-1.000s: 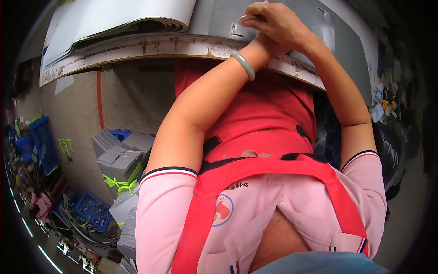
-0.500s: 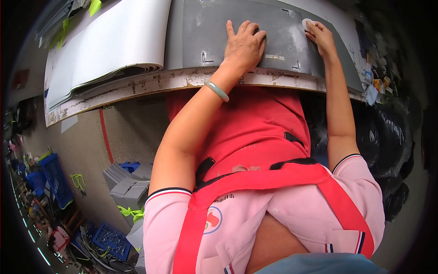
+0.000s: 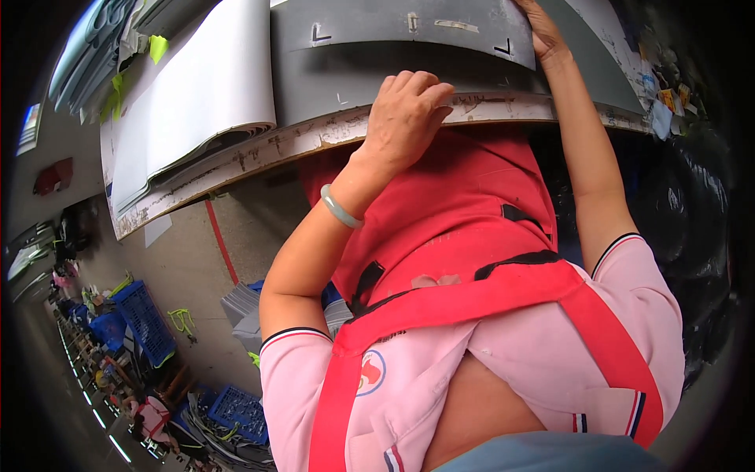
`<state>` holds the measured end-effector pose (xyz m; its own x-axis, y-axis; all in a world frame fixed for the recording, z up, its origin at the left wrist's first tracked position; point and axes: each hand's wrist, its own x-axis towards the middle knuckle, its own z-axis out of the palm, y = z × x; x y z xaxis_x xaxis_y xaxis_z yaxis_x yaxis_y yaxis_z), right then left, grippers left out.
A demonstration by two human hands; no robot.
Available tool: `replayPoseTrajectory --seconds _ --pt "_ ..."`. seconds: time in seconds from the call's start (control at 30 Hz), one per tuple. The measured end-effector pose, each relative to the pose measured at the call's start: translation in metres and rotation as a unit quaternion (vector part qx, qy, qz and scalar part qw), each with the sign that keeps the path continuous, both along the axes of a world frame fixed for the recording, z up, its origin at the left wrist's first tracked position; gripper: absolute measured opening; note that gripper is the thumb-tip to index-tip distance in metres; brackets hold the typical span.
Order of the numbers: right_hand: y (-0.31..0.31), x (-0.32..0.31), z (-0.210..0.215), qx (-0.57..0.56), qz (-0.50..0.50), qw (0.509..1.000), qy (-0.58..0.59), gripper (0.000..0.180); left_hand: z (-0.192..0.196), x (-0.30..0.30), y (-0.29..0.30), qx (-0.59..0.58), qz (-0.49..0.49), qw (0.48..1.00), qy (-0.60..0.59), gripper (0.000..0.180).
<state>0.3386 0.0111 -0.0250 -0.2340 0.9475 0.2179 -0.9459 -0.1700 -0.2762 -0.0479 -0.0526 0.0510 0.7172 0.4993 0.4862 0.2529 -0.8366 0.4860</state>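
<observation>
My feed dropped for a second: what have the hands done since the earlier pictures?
The left hand slid back off the flat grey sheet to the table's worn near edge, fingers curled. The right hand kept pressing the sheet's far right. The white sheet stack stayed put.

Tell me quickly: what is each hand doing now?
Left hand: curled over the table edge, holding nothing.
Right hand: flat on the grey sheet, holding nothing.
</observation>
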Motion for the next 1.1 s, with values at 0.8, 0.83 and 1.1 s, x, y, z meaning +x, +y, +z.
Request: replayPoseTrajectory --seconds 0.8,0.83,1.1 --pt "-0.02 -0.018 0.021 -0.157 -0.242 0.906 -0.31 0.037 -0.014 0.11 0.014 0.033 -0.109 0.987 0.109 0.022" --pt "-0.024 -0.016 0.03 -0.156 -0.249 0.902 -0.315 0.037 -0.015 0.129 0.01 -0.004 -0.134 0.985 0.106 0.02" --pt "-0.062 -0.099 0.105 -0.158 -0.264 0.923 -0.231 0.032 -0.023 0.175 0.048 -0.095 -0.051 0.964 -0.245 0.02"
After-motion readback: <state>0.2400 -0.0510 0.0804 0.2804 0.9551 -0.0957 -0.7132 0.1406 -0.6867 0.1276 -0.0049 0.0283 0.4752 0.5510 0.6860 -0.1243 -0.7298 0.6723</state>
